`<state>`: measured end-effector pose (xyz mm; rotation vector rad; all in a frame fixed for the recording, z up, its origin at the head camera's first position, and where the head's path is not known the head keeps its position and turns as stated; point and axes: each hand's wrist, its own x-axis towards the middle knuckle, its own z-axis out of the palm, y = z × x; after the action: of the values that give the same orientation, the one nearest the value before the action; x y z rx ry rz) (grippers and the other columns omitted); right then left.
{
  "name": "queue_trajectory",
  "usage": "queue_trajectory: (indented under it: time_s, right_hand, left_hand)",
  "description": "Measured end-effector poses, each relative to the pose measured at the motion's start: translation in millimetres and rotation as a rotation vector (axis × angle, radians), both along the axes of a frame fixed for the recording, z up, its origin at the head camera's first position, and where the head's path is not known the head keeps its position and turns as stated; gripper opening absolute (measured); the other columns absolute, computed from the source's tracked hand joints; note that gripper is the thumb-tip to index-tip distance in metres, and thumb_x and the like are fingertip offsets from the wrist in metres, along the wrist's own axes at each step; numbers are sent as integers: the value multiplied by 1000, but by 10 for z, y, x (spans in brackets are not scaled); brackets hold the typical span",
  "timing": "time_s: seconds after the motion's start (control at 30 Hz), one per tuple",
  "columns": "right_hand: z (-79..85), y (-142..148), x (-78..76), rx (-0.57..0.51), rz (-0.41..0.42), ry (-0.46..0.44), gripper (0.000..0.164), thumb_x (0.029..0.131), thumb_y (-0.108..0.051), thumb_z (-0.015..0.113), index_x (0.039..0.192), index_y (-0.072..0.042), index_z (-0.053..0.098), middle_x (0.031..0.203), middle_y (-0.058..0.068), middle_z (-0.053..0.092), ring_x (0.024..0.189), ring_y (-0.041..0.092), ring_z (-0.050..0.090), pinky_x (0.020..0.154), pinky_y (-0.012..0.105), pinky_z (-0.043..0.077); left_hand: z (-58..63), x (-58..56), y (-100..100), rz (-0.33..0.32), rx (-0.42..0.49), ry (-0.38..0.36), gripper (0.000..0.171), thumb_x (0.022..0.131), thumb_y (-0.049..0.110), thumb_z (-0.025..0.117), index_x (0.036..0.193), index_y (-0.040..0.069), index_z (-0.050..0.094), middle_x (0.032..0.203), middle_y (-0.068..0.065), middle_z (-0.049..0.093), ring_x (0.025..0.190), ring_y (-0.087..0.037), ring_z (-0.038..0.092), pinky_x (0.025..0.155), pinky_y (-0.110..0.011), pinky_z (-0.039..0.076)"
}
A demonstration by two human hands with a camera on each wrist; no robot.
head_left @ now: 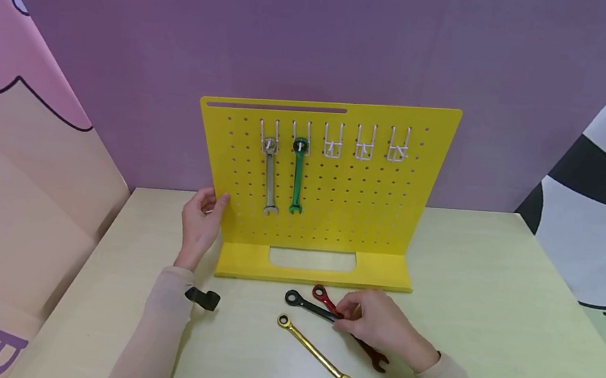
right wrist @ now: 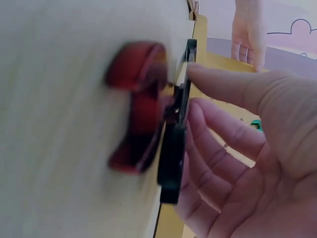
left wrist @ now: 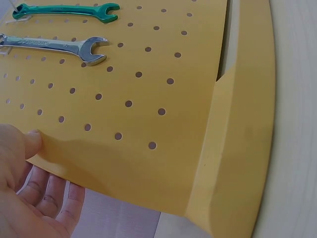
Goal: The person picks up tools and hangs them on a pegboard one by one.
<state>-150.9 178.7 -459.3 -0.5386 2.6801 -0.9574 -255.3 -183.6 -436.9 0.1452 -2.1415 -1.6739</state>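
Left hand (head_left: 201,221): fingers clasp the left edge of the upright yellow perforated pegboard (head_left: 356,218), thumb on its front face, the others behind it.
Right hand (head_left: 379,322): fingers pinch the black ring-ended metal wrench (head_left: 316,308) along its shaft; whether it is clear of the pale wood-look counter (head_left: 471,262) is hard to tell.
Red metal wrench (head_left: 329,303): under the right fingers, beneath the black one, its ring end showing beyond them.
Gold metal wrench (head_left: 314,351): on the counter, left of the right fingers and nearer the person.
Silver metal wrench (head_left: 270,178), green metal wrench (head_left: 297,179): hanging from white wire hooks (head_left: 365,145), right of the left fingers and higher, silver closer.
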Motion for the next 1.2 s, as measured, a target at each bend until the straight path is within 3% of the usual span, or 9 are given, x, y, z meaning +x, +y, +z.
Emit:
queue_trajectory:
  time_s: [0.5, 0.73, 0.97, 1.2]
  right_hand:
    - [1, -26, 4, -11, 64, 29, 14, 87, -12, 84, 99, -10, 79, 78, -9, 70, 64, 4, 55, 59, 21, 47]
    - [14, -30, 0, -9, 21, -19, 18, 86, -7, 81, 104, -9, 78, 79, -6, 71, 56, 7, 52, 53, 23, 42]
    - [49, -26, 11, 52, -31, -16, 10, 86, -14, 86, 94, -13, 80, 81, -6, 73, 74, 10, 59, 64, 25, 49]
    - [49, 27, 2, 50, 8, -12, 10, 89, -21, 87, 86, -15, 79, 74, -8, 69, 68, 9, 56, 63, 24, 46]
  left_hand:
    - [-25, -11, -16, 8, -12, -10, 34, 105, 24, 70, 130, 1, 68, 118, -21, 71, 104, -25, 65, 82, -12, 49]
    - [-7, -7, -12, -3, -7, 0, 34, 106, 23, 70, 130, -1, 68, 118, -22, 70, 105, -26, 65, 87, -18, 50]
    - [-12, -15, -11, -11, -10, 6, 35, 106, 24, 69, 131, -1, 67, 118, -21, 70, 105, -25, 65, 86, -17, 50]
    - [-19, -7, -8, -3, -12, 6, 33, 105, 22, 70, 129, -1, 68, 119, -21, 70, 105, -27, 65, 83, -12, 49]
